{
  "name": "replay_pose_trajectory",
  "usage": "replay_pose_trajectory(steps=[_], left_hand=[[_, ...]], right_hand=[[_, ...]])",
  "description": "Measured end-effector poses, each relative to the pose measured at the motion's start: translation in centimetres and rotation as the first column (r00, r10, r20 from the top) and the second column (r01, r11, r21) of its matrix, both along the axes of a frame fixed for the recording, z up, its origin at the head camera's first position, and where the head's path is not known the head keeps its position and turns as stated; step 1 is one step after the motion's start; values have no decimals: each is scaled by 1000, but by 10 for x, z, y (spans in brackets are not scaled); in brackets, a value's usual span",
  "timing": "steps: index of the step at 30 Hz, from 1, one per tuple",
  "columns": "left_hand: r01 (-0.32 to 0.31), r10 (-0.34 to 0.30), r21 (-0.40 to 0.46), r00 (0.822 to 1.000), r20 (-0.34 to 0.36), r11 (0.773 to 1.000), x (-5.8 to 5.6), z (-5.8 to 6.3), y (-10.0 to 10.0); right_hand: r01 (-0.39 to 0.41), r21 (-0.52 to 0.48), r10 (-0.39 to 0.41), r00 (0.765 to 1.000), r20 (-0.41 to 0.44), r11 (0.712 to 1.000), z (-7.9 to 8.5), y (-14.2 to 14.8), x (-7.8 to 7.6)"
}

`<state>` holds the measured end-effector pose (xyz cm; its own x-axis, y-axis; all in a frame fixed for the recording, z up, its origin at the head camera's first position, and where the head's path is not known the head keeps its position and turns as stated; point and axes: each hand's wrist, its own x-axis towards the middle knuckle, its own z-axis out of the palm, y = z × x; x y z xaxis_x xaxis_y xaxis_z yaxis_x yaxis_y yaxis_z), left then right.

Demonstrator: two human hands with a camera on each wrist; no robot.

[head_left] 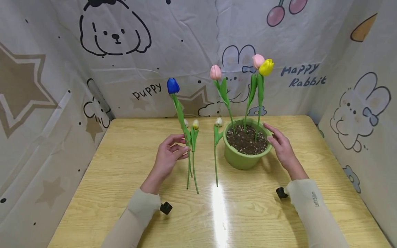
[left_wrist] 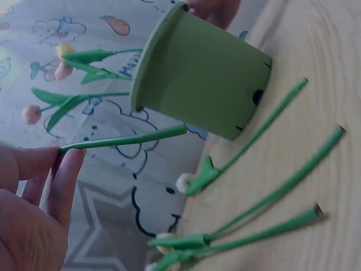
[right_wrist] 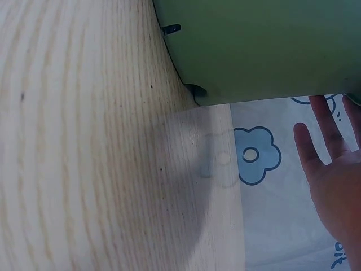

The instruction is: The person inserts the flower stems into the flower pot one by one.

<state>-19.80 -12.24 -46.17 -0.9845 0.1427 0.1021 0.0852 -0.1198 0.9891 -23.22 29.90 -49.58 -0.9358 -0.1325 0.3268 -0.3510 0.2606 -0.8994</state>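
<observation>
My left hand (head_left: 169,153) pinches the green stem of a blue tulip (head_left: 173,86) between thumb and fingers, its flower upright. In the left wrist view the stem's lower end (left_wrist: 152,135) sticks out past the fingertips, in the air. My right hand (head_left: 283,146) rests on the right rim of a green flowerpot (head_left: 243,162), fingers fairly straight along its side. Dark soil (head_left: 245,141) fills the pot, and a pink tulip (head_left: 215,72), another pink tulip (head_left: 258,61) and a yellow tulip (head_left: 266,67) stand in it.
A white tulip (head_left: 219,122) lies on the wooden table (head_left: 248,213) left of the pot. Under the left hand lie a yellowish-white tulip (head_left: 195,124) and another pale tulip (head_left: 186,122). A printed cloth (head_left: 186,34) walls the table's back and sides.
</observation>
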Motion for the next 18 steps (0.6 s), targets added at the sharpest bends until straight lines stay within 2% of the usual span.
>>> replay_pose_trajectory(steps=[12, 18], left_hand=[[12, -6, 48, 994, -107, 999, -7, 22, 27], [-26, 41, 91, 985, -170, 996, -14, 31, 46]], right_hand=[[-7, -7, 7, 1000, -3, 1000, 3, 0, 1], [-6, 1, 6, 1000, 2, 1000, 2, -1, 1]])
